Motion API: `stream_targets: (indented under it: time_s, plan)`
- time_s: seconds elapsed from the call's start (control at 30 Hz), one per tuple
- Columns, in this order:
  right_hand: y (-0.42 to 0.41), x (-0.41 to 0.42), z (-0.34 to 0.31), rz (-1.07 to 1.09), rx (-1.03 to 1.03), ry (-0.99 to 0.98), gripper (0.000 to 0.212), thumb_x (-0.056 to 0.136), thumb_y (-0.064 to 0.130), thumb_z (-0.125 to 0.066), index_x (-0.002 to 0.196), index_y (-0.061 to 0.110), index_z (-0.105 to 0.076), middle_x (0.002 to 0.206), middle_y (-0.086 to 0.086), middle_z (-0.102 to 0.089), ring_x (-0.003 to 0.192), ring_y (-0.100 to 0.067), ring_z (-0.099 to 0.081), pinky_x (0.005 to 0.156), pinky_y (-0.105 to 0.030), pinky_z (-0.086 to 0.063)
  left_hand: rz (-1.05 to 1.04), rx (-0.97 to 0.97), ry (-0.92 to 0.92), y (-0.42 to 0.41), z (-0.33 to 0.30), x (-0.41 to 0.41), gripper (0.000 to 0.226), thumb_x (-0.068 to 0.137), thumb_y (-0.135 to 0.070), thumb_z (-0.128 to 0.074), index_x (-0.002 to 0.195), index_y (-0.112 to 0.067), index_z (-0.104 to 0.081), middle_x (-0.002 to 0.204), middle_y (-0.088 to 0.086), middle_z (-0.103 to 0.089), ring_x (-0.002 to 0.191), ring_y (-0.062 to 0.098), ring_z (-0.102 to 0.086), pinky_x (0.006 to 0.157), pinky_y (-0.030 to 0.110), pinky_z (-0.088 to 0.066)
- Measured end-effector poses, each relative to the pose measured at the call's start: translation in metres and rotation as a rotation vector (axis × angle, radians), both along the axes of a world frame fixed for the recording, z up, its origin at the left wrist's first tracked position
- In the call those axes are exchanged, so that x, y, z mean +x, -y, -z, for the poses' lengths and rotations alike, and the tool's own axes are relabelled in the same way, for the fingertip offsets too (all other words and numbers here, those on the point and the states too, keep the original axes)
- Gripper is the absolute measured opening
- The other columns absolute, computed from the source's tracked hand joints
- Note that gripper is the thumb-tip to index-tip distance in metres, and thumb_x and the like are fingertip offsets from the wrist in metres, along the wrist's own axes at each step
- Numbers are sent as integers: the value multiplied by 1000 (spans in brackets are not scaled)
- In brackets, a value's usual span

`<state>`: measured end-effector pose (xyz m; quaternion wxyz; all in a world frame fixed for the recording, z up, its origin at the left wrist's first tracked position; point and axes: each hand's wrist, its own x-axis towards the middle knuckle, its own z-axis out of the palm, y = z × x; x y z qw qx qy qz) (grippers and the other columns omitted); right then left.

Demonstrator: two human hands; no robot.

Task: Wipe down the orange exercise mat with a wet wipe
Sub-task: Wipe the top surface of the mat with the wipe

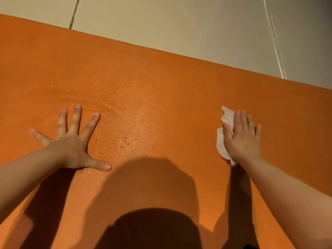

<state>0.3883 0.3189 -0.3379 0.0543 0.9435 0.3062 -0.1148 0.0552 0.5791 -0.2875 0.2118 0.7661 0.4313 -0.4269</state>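
Orange exercise mat (179, 74) flat on pale tiled floor (161, 20), dark grout lines running across tiles; far mat edge slants across view. Wet sheen and droplets (136, 115) mid-mat. Left hand (71, 146) flat on mat, fingers splayed wide. Right hand (242, 139) flat, fingers together, pressing white wet wipe (221, 141) onto mat at right. Person's shadow across near part of mat
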Motion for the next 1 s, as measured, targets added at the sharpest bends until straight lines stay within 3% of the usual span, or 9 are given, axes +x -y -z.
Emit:
stream_targets:
  time_s: [0.13, 0.27, 0.4, 0.53, 0.67, 0.77, 0.87, 1.0]
  plan:
    - [36, -7, -2, 40, -91, 73, 78, 95, 63, 1, 158, 17, 2, 165, 0, 10, 150, -18, 13, 120, -48, 12, -3, 7, 1, 1, -1, 1, 145, 25, -97, -53, 112, -54, 54, 112, -12, 72, 132, 28, 51, 104, 80, 0]
    - [-9, -52, 6, 64, 29, 24, 72, 102, 53, -16, 157, 9, -2, 165, -8, 3, 151, -20, 7, 121, -44, 7, 18, 43, 63, 6, 2, -3, 142, 30, -96, -54, 115, -54, 52, 109, -13, 70, 135, 28, 48, 105, 79, -2]
    - [-65, -137, 15, -138, 219, -99, 85, 92, 61, -6, 155, 4, -6, 163, -14, 0, 151, -26, 6, 120, -35, 11, 36, 122, 188, 12, 8, -13, 136, 34, -97, -49, 124, -54, 45, 127, -11, 61, 141, 24, 40, 107, 76, -3]
    - [-74, -195, 17, -324, 211, -180, 74, 94, 58, 0, 150, 13, 16, 161, -9, 18, 148, -20, 23, 118, -34, 19, 51, 206, 262, 20, 19, -26, 129, 39, -98, -40, 131, -53, 38, 152, -6, 44, 146, 23, 30, 112, 71, -4]
    - [-45, -171, 11, -566, 244, -249, 75, 97, 59, -10, 155, 14, 1, 164, -6, 6, 150, -15, 12, 122, -34, 8, 66, 279, 357, 31, 26, -38, 118, 49, -97, -30, 137, -49, 32, 163, -2, 24, 150, 24, 17, 115, 65, -6]
    - [10, -135, 9, -378, 172, -207, 81, 93, 66, 0, 156, 16, 4, 162, -1, 15, 149, -11, 17, 122, -33, 8, 75, 334, 533, 47, 33, -57, 111, 63, -101, -20, 150, -43, 16, 166, 3, 0, 152, 27, -1, 115, 63, -13]
    - [85, -104, 3, -56, 86, -153, 84, 94, 68, -5, 157, 14, 2, 163, -3, 15, 149, -12, 17, 122, -33, 5, 182, 320, 649, 68, 40, -83, 90, 81, -86, -15, 157, -38, -5, 161, 10, -25, 147, 32, -20, 108, 67, -25]
    - [152, -107, -7, 221, 14, -126, 83, 97, 64, -10, 156, 7, -2, 165, -12, 1, 151, -21, 6, 123, -42, -2, 212, 311, 667, 90, 44, -113, 73, 92, -71, -17, 156, -36, -20, 158, 10, -30, 146, 32, -24, 110, 66, -23]
